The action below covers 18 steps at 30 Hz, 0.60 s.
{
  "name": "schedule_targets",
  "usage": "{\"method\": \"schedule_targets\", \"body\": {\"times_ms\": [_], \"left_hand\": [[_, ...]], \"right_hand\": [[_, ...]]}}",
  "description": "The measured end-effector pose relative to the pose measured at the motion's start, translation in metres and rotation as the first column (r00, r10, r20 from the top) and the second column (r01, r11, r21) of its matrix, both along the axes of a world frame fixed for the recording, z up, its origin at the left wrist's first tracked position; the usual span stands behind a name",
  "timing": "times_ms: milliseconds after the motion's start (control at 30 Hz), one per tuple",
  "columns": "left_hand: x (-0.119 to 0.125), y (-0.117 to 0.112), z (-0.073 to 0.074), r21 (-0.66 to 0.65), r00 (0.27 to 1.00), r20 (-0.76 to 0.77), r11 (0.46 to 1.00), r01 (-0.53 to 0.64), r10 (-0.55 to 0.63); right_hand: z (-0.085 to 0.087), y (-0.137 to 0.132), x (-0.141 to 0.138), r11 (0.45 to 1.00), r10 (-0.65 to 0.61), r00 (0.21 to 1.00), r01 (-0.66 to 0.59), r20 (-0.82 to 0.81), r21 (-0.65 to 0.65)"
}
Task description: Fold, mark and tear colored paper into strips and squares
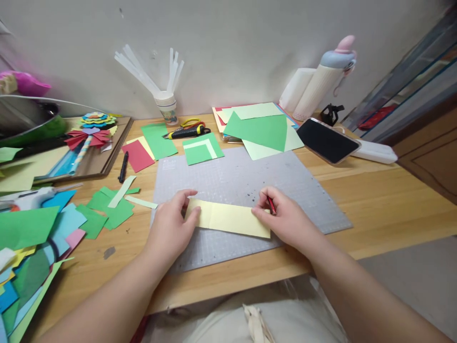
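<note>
A strip of pale yellow paper (230,217), with a faint crease toward its left end, lies over the grey cutting mat (221,174). My left hand (174,219) pinches the strip's left end between thumb and fingers. At the other end, my right hand (280,212) has its thumb on the paper and its fingers curled. Tucked in those curled fingers is a slim red and dark stick (272,206), perhaps a pencil; most of it is hidden. Small dark specks dot the mat just beyond the strip.
Green paper scraps (110,207) and a glue gun (32,197) lie left. Behind the mat are a yellow-black utility knife (187,132), a paper cup (167,108) of white straws and stacked coloured paper (257,128). A phone (328,140) and a bottle (317,90) stand right.
</note>
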<state>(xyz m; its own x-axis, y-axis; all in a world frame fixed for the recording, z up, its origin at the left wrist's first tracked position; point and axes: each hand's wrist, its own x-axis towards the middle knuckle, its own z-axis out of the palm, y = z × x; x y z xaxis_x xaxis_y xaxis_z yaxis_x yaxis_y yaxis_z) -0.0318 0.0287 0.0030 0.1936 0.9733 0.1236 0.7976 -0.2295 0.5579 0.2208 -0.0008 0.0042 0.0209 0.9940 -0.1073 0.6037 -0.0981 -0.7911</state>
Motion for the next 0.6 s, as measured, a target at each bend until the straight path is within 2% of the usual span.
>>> {"method": "schedule_targets", "body": {"times_ms": [133,267,333,600], "left_hand": [[0.0023,-0.0005,-0.0028,0.092,0.990,-0.131,0.994,0.062,-0.049],[0.0038,-0.0029,-0.0021,0.093,0.918,-0.293,0.947,0.307,-0.269],[0.0043,-0.0037,-0.0026,0.073,0.886,-0.329,0.926,0.370,-0.328],[0.0081,-0.0073,-0.0039,0.068,0.884,-0.376,0.943,0.326,-0.278]], "right_hand": [[-0.0014,0.0017,0.0027,0.999,-0.044,0.985,0.040,0.167,0.028],[-0.0013,-0.0001,0.0021,0.998,-0.060,0.969,0.058,0.240,0.015],[-0.0013,-0.0014,0.0030,0.999,-0.050,0.965,0.049,0.257,0.011],[-0.0016,-0.0032,0.0021,1.000,0.008,0.939,-0.002,0.344,-0.018]]}}
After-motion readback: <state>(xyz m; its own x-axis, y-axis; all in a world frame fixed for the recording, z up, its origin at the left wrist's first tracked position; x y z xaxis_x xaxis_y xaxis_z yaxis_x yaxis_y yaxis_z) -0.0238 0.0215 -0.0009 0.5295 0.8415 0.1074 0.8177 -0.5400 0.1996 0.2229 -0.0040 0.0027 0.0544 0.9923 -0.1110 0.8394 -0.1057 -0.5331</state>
